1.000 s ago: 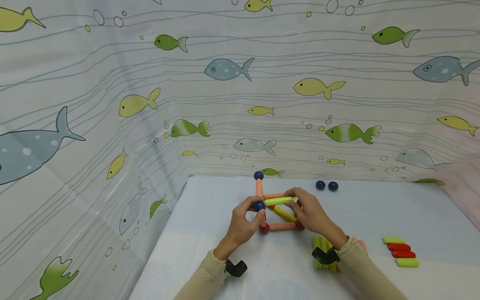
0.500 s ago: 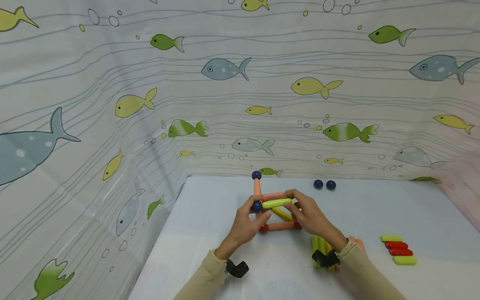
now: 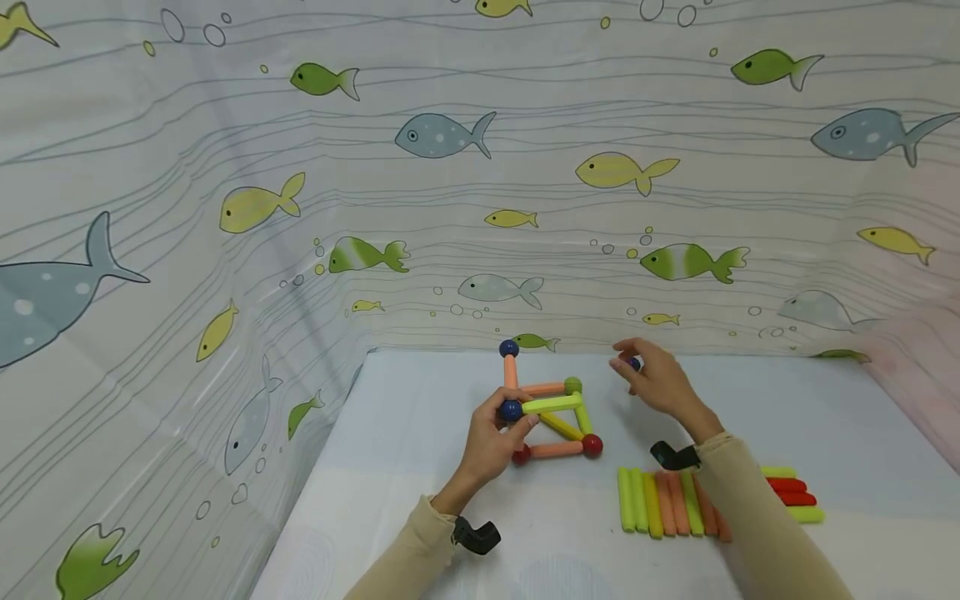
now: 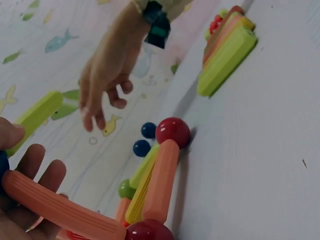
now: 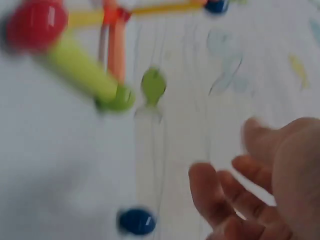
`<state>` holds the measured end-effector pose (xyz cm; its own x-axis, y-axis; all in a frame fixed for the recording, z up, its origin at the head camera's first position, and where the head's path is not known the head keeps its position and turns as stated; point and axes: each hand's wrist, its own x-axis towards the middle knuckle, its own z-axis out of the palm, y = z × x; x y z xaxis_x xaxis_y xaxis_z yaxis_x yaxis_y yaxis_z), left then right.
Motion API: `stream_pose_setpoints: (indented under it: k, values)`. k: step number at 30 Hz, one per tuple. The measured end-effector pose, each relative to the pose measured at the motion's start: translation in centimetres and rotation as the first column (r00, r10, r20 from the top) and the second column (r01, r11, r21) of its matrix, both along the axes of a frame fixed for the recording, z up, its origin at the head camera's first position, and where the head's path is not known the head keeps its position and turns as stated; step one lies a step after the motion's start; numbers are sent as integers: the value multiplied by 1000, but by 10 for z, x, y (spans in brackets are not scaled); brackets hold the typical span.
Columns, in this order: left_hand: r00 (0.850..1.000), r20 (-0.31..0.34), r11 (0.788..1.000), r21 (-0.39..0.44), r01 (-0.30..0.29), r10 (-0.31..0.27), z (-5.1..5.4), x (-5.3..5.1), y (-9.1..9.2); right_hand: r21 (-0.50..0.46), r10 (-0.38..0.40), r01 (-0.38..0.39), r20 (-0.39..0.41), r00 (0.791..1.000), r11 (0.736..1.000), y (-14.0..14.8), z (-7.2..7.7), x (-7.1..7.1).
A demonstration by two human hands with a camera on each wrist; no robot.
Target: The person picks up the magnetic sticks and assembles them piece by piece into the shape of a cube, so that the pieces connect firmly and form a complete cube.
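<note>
The weak spot, to my eye, is the light green stick (image 3: 551, 404): only one end is joined, to the blue ball (image 3: 511, 410) above the near left corner of the frame (image 3: 557, 450), so a knock from a sleeve or a slackened hold could make it droop or twist off. The left hand (image 3: 487, 442) pinches that ball between thumb and fingers. The stick's long axis lies about level, running sideways over the frame, and its free end points to the person's right, in the air. To the right of the frame, toward its far side, the right hand (image 3: 656, 379) is loosely spread with bent fingers, gripping nothing, close to two loose blue balls (image 4: 141, 148); being round, they could roll off if a fingertip nudged them. A row of sticks (image 3: 655, 504) lies right of the frame, nearer the person.
</note>
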<state>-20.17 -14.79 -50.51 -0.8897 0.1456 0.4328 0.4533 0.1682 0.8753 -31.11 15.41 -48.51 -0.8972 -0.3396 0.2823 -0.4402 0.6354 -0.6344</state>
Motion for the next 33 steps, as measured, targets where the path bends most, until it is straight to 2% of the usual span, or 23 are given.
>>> stream_pose_setpoints:
  k: [3, 7, 10, 16, 18, 21, 23, 25, 27, 30, 33]
  values:
    - [999, 32, 1000, 12, 3, -4, 1, 1, 0, 154, -101, 100, -1, 995, 983, 20, -6, -23]
    - [998, 56, 1000, 29, 8, -10, 0, 3, -1, 265, -112, 87, 81, 990, 960, 30, -19, -41]
    - [999, 52, 999, 44, 10, -12, -1, 3, -2, 301, -105, 73, 92, 990, 951, 29, -29, -47]
    - [999, 30, 998, 60, 24, -26, -2, 0, -2, 299, -139, 126, 21, 990, 946, 20, -42, -45]
    - [999, 27, 998, 58, 29, -31, -3, -1, -2, 274, -138, 126, 25, 990, 953, 18, -43, -41]
    - [999, 24, 998, 51, 31, -32, -2, -1, -1, 198, -88, 76, 50, 995, 977, 17, -39, -32]
    - [999, 30, 998, 50, 32, -33, -2, 0, -1, 116, -21, 11, 83, 996, 993, 15, -33, -22]
    - [999, 34, 998, 50, 29, -30, -1, 1, -1, 12, 82, -84, 134, 988, 996, 11, -25, -9]
    - [999, 38, 998, 58, 30, -32, -1, 1, -1, -87, 185, -171, 192, 964, 981, 6, -15, 6]
    - [999, 41, 997, 66, 29, -31, -1, 0, -1, -212, 304, -253, 259, 917, 944, -1, -3, 25]
    - [999, 37, 997, 75, 32, -35, -2, -1, -1, -264, 351, -284, 257, 900, 922, -7, 7, 38]
